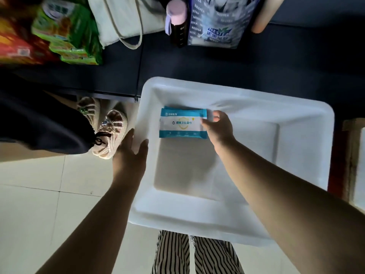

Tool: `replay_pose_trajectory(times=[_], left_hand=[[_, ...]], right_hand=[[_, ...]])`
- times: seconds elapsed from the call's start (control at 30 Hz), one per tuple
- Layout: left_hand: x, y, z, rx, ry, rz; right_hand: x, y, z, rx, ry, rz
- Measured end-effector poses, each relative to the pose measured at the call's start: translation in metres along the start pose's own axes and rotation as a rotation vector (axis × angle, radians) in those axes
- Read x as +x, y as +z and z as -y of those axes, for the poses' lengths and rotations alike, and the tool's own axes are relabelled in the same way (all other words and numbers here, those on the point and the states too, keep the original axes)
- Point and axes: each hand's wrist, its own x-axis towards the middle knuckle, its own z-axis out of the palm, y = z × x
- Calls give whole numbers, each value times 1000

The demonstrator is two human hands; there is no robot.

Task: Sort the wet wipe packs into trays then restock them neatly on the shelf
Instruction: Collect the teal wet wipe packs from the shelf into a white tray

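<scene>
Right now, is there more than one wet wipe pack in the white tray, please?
No, only one blue wet wipe pack lies in the white tray, held by the right hand.

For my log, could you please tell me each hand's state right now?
Left hand: open, on the white tray rim.
Right hand: pinching the wet wipe pack.
</scene>
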Motion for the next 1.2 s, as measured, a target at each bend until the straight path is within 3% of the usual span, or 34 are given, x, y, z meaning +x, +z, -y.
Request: replay_pose_trajectory(times=[0.13,0.3,0.47,0.8,1.03,1.2], left_hand=[[-13,-33,-34,3,37,66],[-47,-119,-115,69,335,29],[-97,-232,-206,27,629,-154],[-194,-433,-342,-191,990,-559],[-182,-498,-391,-256,1095,-617],[-125,-519,-426,-216,1041,-521]], right_hand=[[-57,-38,37,-174,-225,64],[-143,-103,129,-379,-520,115],[-241,-182,235,-466,-807,23],[-416,-295,392,-403,-1279,-282],[-440,-313,458,-396,-1272,-439],[-405,-319,500,-357,-1035,-537]])
